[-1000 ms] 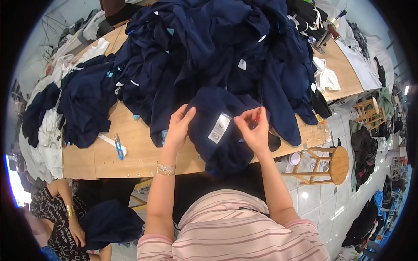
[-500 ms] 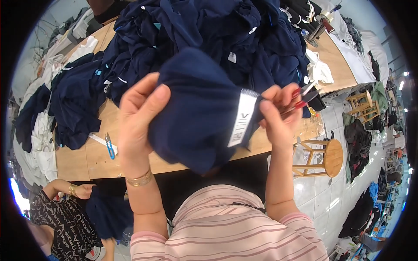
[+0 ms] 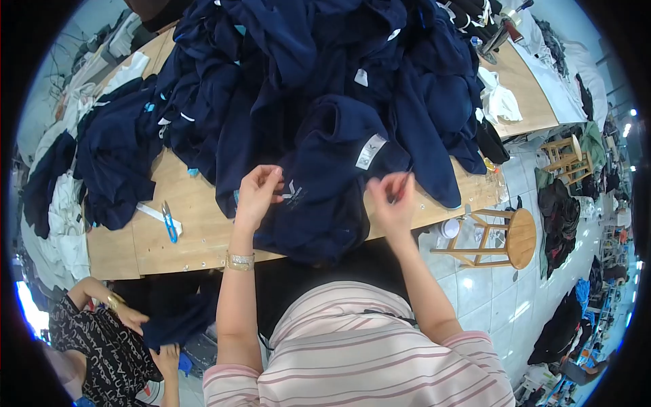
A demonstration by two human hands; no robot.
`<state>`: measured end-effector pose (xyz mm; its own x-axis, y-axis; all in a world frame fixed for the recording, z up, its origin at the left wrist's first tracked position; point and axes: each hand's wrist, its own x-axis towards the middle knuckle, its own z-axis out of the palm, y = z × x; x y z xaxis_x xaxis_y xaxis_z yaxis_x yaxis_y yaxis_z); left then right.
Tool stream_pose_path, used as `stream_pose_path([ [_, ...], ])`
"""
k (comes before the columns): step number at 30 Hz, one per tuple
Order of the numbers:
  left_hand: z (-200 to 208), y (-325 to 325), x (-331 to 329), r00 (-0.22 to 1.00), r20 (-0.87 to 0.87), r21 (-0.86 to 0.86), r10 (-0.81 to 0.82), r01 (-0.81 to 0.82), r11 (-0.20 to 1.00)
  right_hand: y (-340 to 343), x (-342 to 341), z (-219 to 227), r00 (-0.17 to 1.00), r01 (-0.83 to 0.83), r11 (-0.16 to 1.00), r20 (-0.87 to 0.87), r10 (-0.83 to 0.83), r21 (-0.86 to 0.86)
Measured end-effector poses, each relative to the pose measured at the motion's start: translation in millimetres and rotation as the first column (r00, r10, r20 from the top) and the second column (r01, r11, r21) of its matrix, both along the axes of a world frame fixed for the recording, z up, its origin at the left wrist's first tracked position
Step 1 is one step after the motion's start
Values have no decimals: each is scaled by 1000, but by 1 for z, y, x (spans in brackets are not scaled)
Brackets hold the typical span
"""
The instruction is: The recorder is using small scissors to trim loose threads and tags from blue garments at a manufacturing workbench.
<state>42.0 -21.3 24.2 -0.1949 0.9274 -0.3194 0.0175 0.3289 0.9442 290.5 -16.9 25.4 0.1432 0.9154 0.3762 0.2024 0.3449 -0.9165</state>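
A navy garment point(image 3: 319, 210) with a small pale print on it lies at the table's front edge, partly hanging over. Toward its upper right a white label point(image 3: 371, 150) shows. Just above the fabric, by the print, is my left hand point(image 3: 258, 193), its fingers loosely bent and apart with nothing visible in them. My right hand point(image 3: 392, 203), somewhat blurred, is closed around red-handled thread snips point(image 3: 401, 188), below the label; only a sliver of the snips shows between the fingers.
A large pile of navy garments point(image 3: 285, 61) covers the back of the wooden table point(image 3: 112, 254). Blue thread snips point(image 3: 169, 222) lie at left. A wooden stool point(image 3: 521, 239) stands on the floor at right. At lower left a co-worker point(image 3: 102, 339) handles dark cloth.
The navy garment, held up between both hands before, now lies on the table. My left hand has let go of it; both hands are lower and closer together. The snips' blades no longer show clearly.
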Motion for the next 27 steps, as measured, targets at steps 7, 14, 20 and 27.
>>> stream_pose_path([
  [7,-4,-14,5,829,-480,-17,-286,317,948,-58,-18,-37,738,-472,881,560,376,30],
  [14,28,-11,-9,793,602,158,93,-233,959,-27,6,-36,970,-233,969,56,239,-84],
  [20,25,3,-23,715,676,103,178,-331,938,-52,-5,-37,863,-414,900,373,340,138],
  [27,6,15,-52,585,796,43,153,-307,951,-41,-10,-54,846,-380,923,425,321,59],
])
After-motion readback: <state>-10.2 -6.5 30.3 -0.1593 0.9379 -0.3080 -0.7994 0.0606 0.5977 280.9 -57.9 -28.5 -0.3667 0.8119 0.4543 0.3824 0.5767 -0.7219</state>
